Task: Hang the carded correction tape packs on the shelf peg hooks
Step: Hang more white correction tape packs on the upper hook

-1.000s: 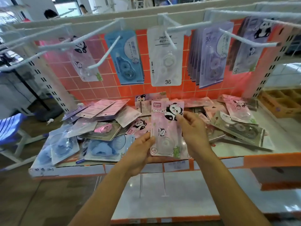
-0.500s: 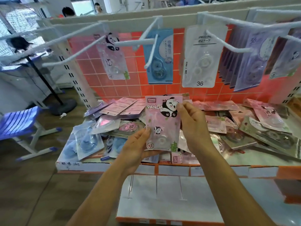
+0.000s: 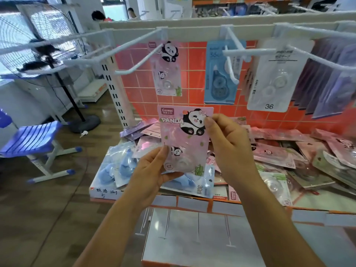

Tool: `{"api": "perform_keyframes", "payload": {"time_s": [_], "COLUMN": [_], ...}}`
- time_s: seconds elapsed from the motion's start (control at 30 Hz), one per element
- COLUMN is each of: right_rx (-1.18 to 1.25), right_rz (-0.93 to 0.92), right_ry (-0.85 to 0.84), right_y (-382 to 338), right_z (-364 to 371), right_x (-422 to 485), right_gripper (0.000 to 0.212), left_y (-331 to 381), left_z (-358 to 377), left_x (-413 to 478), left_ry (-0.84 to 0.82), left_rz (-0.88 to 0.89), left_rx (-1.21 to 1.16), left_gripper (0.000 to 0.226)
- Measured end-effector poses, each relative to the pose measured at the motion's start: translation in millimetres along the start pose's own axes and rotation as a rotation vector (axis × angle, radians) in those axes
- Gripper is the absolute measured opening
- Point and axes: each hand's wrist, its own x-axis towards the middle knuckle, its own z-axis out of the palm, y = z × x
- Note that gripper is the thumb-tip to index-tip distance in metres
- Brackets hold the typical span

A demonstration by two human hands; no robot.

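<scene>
The pink panda correction tape pack (image 3: pixel 183 139) is upright in the air between your two hands, its printed face towards you, in front of the shelf and below the peg hooks. Your left hand (image 3: pixel 152 170) has the lower left corner in its grip, thumb on the front and fingers curled behind the card. Your right hand (image 3: pixel 229 147) pinches the upper right edge just beside the panda's head, thumb in front, the other fingers folded behind. The hang hole at the top of the card is free and sits lower than every hook.

Straight above it a matching panda pack (image 3: pixel 167 74) hangs at the back of a white peg hook (image 3: pixel 146 56) whose tip points towards you and to the left. To the right of that hang a blue pack (image 3: pixel 219 83), then a white pack marked 36 (image 3: pixel 273 79), then a thick row of purple packs (image 3: pixel 327 78), all in front of the orange tiled back panel (image 3: pixel 192 74).

Below your hands a loose pile of carded packs (image 3: pixel 279 157) covers the shelf (image 3: pixel 192 202), with blue ones (image 3: pixel 119 166) at its left end and pink panda ones towards the right.

Off to the left on the wooden floor stand a purple chair (image 3: pixel 32 139) and a pedestal fan (image 3: pixel 25 45)
</scene>
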Motion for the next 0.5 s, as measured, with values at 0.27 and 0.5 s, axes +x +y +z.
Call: {"api": "perform_keyframes", "payload": {"time_s": [0.27, 0.5], "right_rx": [-0.107, -0.06], "right_rz": [-0.223, -0.329], "right_ry": [-0.033, 0.015], "right_y": [-25.6, -42.3], "right_z": [39.9, 70.5], "right_x": [1.9, 7.9], "right_gripper": [0.028, 0.025], "left_y": [22.5, 39.2], "left_z": [-24.4, -41.4], "left_x": [-5.8, -9.4], "left_ry": [0.03, 0.122], "left_rz": [0.22, 0.403], "left_rx": [0.052, 0.107], "left_gripper": [0.033, 0.035]}}
